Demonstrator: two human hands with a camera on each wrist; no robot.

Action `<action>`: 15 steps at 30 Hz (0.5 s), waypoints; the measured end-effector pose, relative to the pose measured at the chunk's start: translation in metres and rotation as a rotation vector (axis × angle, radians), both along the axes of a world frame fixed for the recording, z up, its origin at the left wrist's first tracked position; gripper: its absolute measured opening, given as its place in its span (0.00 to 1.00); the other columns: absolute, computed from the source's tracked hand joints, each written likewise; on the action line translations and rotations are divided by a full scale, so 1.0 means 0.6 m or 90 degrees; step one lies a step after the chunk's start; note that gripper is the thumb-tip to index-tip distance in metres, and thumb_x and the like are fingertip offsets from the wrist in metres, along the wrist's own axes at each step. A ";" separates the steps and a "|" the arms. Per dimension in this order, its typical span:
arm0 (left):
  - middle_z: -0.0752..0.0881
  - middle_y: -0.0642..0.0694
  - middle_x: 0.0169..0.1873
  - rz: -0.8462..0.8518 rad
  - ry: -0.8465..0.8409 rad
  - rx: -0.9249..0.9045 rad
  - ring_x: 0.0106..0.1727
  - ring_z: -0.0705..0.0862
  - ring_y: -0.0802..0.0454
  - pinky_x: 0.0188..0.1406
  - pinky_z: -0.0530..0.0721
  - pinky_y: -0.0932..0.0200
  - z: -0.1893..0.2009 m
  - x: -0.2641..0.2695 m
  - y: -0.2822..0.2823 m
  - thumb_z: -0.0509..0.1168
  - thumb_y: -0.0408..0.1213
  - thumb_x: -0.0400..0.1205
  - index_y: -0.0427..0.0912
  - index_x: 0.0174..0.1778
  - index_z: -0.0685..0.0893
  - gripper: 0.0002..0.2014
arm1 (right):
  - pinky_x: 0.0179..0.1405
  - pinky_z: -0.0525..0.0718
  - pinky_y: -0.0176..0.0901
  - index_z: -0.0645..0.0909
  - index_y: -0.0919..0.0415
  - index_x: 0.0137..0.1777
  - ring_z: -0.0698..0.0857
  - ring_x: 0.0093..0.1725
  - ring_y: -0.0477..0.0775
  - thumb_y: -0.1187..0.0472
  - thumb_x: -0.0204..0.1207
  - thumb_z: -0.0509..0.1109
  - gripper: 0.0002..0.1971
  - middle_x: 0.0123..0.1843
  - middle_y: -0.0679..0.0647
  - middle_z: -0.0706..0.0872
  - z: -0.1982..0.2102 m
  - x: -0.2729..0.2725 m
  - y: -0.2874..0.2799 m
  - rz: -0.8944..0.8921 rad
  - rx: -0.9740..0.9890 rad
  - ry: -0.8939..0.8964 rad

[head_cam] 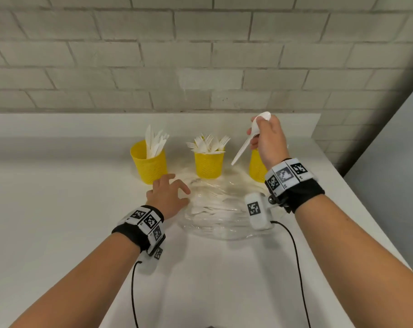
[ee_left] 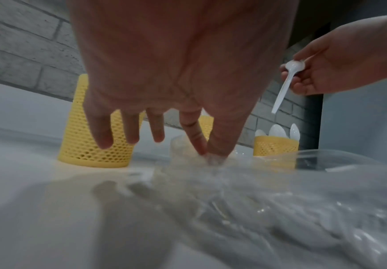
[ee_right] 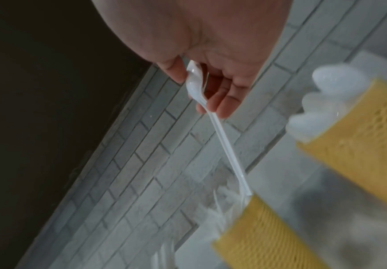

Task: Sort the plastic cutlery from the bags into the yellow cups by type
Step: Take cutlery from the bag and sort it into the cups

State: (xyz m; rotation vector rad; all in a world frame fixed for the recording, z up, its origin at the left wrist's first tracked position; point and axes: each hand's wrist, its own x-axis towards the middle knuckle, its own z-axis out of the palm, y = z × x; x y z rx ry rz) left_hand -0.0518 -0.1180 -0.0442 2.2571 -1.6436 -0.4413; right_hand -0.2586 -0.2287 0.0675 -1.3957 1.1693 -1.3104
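Note:
Three yellow mesh cups stand in a row on the white counter. The left cup holds knives, the middle cup holds forks, and the right cup holds spoons. My right hand is raised above the right cup and pinches a white plastic spoon by its bowl, handle pointing down and left. My left hand pinches the edge of a clear plastic bag between index finger and thumb, the other fingers spread. The bag lies flat with cutlery inside.
A grey brick wall runs right behind the cups. The counter's right edge falls off beside my right forearm. Cables from the wrist cameras trail over the near counter.

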 end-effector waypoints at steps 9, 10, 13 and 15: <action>0.69 0.43 0.70 -0.044 0.082 -0.023 0.69 0.72 0.39 0.71 0.70 0.49 -0.007 -0.032 -0.008 0.69 0.32 0.77 0.47 0.75 0.73 0.29 | 0.44 0.68 0.41 0.78 0.66 0.60 0.79 0.57 0.64 0.54 0.83 0.57 0.17 0.55 0.67 0.83 -0.001 -0.060 -0.082 -0.120 -0.093 0.314; 0.69 0.43 0.70 -0.047 0.089 -0.031 0.68 0.72 0.39 0.71 0.70 0.49 -0.007 -0.035 -0.007 0.69 0.31 0.77 0.47 0.75 0.72 0.30 | 0.49 0.70 0.42 0.78 0.63 0.62 0.77 0.61 0.65 0.53 0.83 0.57 0.17 0.58 0.67 0.82 -0.011 -0.063 -0.085 -0.115 -0.073 0.355; 0.68 0.43 0.69 -0.062 0.130 -0.050 0.62 0.76 0.43 0.70 0.73 0.50 -0.007 -0.039 -0.003 0.70 0.28 0.76 0.47 0.76 0.70 0.32 | 0.62 0.72 0.47 0.80 0.57 0.65 0.73 0.65 0.64 0.52 0.83 0.59 0.17 0.60 0.61 0.85 -0.038 -0.072 -0.088 -0.100 -0.093 0.449; 0.68 0.44 0.68 -0.073 0.146 -0.054 0.55 0.75 0.49 0.66 0.74 0.57 -0.006 -0.039 -0.001 0.69 0.27 0.76 0.45 0.77 0.70 0.32 | 0.59 0.75 0.44 0.80 0.58 0.65 0.78 0.57 0.59 0.54 0.82 0.61 0.16 0.58 0.59 0.84 -0.039 -0.074 -0.086 -0.072 -0.095 0.388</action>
